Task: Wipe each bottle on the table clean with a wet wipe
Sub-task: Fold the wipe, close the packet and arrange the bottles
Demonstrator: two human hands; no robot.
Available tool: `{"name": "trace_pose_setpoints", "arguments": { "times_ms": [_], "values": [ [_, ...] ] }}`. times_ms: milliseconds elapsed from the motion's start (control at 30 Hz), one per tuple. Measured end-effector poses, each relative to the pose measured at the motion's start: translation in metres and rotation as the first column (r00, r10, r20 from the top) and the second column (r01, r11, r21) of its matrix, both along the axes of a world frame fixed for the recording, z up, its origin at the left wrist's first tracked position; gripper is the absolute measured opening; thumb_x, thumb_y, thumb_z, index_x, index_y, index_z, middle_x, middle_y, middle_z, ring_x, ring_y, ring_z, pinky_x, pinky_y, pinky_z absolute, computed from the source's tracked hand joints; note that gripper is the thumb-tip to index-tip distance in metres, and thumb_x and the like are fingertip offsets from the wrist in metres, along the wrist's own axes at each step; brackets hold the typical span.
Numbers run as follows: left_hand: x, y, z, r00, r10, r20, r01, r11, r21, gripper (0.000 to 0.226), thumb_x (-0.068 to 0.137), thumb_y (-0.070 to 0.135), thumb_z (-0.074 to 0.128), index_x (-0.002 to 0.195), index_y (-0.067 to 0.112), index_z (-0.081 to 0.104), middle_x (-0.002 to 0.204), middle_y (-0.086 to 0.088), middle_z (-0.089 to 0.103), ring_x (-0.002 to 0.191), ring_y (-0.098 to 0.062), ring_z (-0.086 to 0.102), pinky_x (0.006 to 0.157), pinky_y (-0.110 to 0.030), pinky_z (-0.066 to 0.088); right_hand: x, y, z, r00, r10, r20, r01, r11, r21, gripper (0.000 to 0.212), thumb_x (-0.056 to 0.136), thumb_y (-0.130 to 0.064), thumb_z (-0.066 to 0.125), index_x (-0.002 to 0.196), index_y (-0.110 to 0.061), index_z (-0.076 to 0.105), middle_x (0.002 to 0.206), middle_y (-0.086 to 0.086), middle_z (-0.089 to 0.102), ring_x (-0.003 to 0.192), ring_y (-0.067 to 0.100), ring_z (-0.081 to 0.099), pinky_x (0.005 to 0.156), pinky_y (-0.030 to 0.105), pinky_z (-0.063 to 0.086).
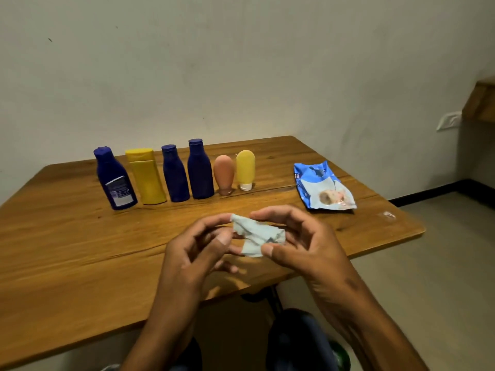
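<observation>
Several bottles stand in a row on the wooden table (67, 236): a blue bottle with a label (113, 179), a yellow bottle (146, 176), two more blue bottles (174, 174) (199, 170), an orange tube (224, 174) and a small yellow tube (245, 168), both standing on their caps. In front of them, above the table, I hold a crumpled pale wet wipe (254, 235) between both hands. My left hand (198, 250) pinches its left end, my right hand (302, 239) pinches its right and lower edge.
A blue wet-wipe pack (322, 187) lies on the table to the right of the bottles. The table's right edge ends near it, with grey floor beyond. A white wall stands behind the table. My legs show below the near edge.
</observation>
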State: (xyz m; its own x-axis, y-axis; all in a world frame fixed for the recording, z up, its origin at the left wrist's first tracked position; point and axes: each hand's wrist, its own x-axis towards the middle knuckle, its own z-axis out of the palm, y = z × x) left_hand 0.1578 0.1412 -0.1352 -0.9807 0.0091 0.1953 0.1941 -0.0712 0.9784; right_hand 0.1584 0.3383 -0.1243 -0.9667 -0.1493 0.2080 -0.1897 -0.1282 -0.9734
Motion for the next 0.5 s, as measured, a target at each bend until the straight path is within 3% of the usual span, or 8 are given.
{"name": "trace_pose_setpoints", "arguments": {
  "times_ms": [100,200,300,500],
  "values": [
    [0.002,0.009,0.001,0.998,-0.06,-0.02,0.059,0.997,-0.056,0.034,0.093,0.025,0.078,0.126,0.029,0.075,0.115,-0.002,0.078,0.101,-0.019,0.077,0.073,-0.026,0.061,0.005,0.013,0.003,0.999,-0.054,0.002,0.054,0.998,0.026,0.035,0.091,0.009,0.069,0.116,-0.015,0.074,0.118,0.003,0.078,0.112,0.019,0.075,0.089,0.03,0.062],
    [0.003,0.016,0.004,0.996,-0.087,-0.029,0.083,0.988,-0.132,0.037,0.084,0.032,0.075,0.121,0.034,0.077,0.115,0.006,0.077,0.101,-0.016,0.073,0.073,-0.024,0.059,0.009,0.018,0.005,0.996,-0.088,-0.018,0.089,0.992,0.089,0.022,0.096,-0.001,0.069,0.11,-0.016,0.077,0.112,0.002,0.079,0.105,0.016,0.075,0.081,0.029,0.061],
    [0.005,0.024,0.005,0.995,-0.063,-0.074,0.05,0.984,-0.17,0.019,0.093,0.026,0.079,0.111,0.029,0.079,0.107,0.006,0.077,0.089,-0.013,0.071,0.068,-0.02,0.056,0.013,0.017,0.005,0.991,-0.123,-0.057,0.129,0.983,0.128,0.015,0.099,-0.006,0.067,0.103,-0.013,0.079,0.107,0.004,0.079,0.103,0.018,0.075,0.086,0.036,0.061],
    [0.004,0.029,0.003,0.994,-0.031,-0.108,0.016,0.991,-0.132,0.009,0.096,0.02,0.071,0.095,0.014,0.078,0.09,0.001,0.077,0.081,-0.007,0.07,0.064,-0.017,0.052,0.016,0.015,0.001,0.976,-0.216,-0.027,0.217,0.966,0.137,0.009,0.096,-0.019,0.071,0.1,-0.02,0.079,0.089,0.003,0.08,0.085,0.011,0.076,0.066,0.022,0.058]
  ]
}}
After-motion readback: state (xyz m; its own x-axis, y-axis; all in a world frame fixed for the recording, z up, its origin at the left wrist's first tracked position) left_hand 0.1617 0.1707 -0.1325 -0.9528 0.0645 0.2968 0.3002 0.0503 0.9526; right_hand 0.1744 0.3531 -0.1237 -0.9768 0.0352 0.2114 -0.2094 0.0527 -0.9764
